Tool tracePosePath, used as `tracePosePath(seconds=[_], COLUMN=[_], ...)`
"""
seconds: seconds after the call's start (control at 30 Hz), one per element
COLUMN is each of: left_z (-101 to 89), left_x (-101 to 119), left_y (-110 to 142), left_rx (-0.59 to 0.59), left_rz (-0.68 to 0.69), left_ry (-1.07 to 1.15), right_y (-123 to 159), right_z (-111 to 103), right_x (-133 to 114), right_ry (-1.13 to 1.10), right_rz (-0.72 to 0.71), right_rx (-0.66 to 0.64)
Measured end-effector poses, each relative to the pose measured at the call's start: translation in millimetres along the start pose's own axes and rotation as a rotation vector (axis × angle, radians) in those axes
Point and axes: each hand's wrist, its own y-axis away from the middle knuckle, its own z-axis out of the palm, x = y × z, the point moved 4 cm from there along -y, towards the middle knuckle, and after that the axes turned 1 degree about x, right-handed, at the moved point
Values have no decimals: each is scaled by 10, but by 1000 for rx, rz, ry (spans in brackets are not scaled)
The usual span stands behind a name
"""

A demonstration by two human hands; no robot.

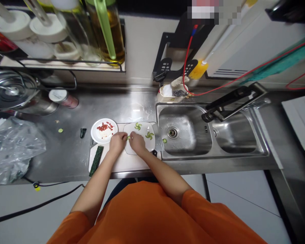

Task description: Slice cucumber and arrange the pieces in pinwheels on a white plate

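Note:
My left hand (117, 141) and my right hand (136, 141) meet over the left edge of a white square plate (152, 147). Both pinch small green cucumber slices (128, 137) between their fingertips. Two fan-shaped cucumber arrangements (138, 126) lie further back and right on the plate. The plate rests on a white cutting board (122, 163). A long dark cucumber strip (96, 160) lies on the board's left side. Behind my left hand stands a round white dish (95, 134) with red berries (104, 127).
A steel double sink (208, 134) with a black faucet (231, 101) lies right of the board; a cucumber slice (164, 140) sits on its rim. A plastic bag (12, 149), a metal pot lid (10, 89) and a tin (63, 98) stand left. Oil bottles (109, 30) stand on the rack behind.

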Motion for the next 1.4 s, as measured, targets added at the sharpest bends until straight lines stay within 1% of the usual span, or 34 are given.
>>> tracePosePath(seconds=[0.13,0.2,0.53,0.8,1.0,1.2,1.4], left_z=[-12,-14,-32,-40,-46,-75,-55], left_x=[5,2,-1,3,22,16,6], left_y=[-6,-10,-25,-59,-66,-50,-35], left_rx=[-16,-33,-52,-69,-87,-10,-28], left_rz=[1,-2,-42,-11,38,26,42], left_ry=[-21,-19,30,-18,-25,-23,4], right_y=[8,3,-14,-57,-71,-64,-48], right_z=[22,34,3,-5,-6,-3,-21], right_x=[-25,-26,-9,-2,12,18,13], right_ry=[22,37,61,36,17,8,2], right_rz=[-142,-175,-196,-201,-196,-181,-199], right_rx=[38,37,-6,-8,-5,-17,-9])
